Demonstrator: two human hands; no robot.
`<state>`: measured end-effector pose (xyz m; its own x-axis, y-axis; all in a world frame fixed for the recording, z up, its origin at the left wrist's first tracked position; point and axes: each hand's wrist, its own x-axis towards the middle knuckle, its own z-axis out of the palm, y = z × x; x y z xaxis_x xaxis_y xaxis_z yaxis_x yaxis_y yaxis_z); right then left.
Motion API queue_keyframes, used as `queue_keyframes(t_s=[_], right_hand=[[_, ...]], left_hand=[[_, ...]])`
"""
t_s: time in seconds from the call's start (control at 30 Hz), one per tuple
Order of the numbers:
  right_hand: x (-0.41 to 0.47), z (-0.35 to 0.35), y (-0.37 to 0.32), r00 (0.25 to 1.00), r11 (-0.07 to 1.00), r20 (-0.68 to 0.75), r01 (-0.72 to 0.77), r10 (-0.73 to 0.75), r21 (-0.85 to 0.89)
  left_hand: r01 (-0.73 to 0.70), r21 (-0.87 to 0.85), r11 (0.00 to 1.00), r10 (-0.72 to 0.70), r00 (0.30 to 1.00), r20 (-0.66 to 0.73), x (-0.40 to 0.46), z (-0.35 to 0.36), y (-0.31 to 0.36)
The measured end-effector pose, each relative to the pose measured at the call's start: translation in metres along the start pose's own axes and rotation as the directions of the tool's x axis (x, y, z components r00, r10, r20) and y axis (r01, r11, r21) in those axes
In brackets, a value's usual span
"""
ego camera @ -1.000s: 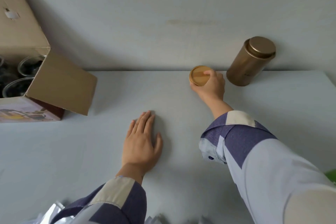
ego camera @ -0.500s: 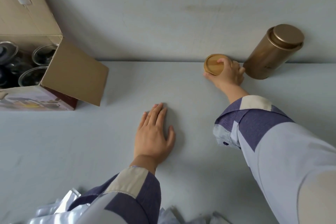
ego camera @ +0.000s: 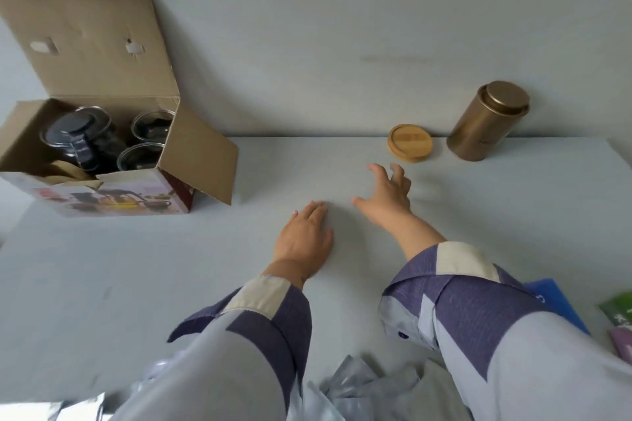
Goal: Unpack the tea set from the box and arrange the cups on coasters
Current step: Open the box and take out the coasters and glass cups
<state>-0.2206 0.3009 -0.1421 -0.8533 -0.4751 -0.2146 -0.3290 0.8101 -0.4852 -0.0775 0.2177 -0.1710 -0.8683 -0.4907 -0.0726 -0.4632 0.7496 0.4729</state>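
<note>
- The right hand (ego camera: 388, 193) has let go of the wooden coaster (ego camera: 409, 142), which half a second ago was under its fingers; it now lies flat and alone at the back of the counter (ego camera: 136, 284), just beside the gold canister (ego camera: 485, 121) but apart from it
- That reads as one coaster set in place; the cups (ego camera: 150, 126) are still in the open box (ego camera: 102, 196) at the far left, together with a dark-lidded glass pot (ego camera: 77, 133); so unpacking has barely begun, and the box looks like the next stop
- Right hand: empty, fingers spread and relaxed, lifted just off the counter, short of the coaster
- Left hand (ego camera: 304, 243): flat, palm down, fingers straight and together, resting on the counter near the right hand as before; it holds nothing
</note>
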Motion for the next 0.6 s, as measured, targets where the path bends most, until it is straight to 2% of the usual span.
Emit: queue_keyframes(t_s=[0.1, 0.2, 0.3, 0.4, 0.5, 0.6], right_hand=[[-0.019, 0.011, -0.049, 0.994, 0.995, 0.037, 0.1, -0.1, 0.009], [-0.036, 0.024, -0.108, 0.976, 0.976, 0.053, 0.21, -0.213, 0.052], [-0.058, 0.036, -0.172, 0.928, 0.924, 0.02, 0.367, -0.371, 0.104], [-0.078, 0.05, -0.233, 0.873, 0.861, -0.015, 0.484, -0.488, 0.157], [-0.093, 0.067, -0.283, 0.809, 0.798, -0.068, 0.587, -0.584, 0.135], [-0.106, 0.086, -0.327, 0.765, 0.758, 0.006, 0.636, -0.643, 0.147]], left_hand=[[0.049, 0.009, 0.999, -0.047, 0.989, -0.139, -0.013, -0.049, -0.028], [0.031, 0.092, 0.995, -0.001, 0.95, -0.312, -0.028, -0.108, -0.07], [0.049, 0.186, 0.981, 0.039, 0.896, -0.443, -0.042, -0.164, -0.115], [0.146, 0.169, 0.975, -0.032, 0.84, -0.542, -0.056, -0.206, -0.159], [0.3, 0.093, 0.949, -0.202, 0.808, -0.553, -0.069, -0.233, -0.206], [0.429, -0.018, 0.903, -0.398, 0.821, -0.409, -0.075, -0.251, -0.244]])
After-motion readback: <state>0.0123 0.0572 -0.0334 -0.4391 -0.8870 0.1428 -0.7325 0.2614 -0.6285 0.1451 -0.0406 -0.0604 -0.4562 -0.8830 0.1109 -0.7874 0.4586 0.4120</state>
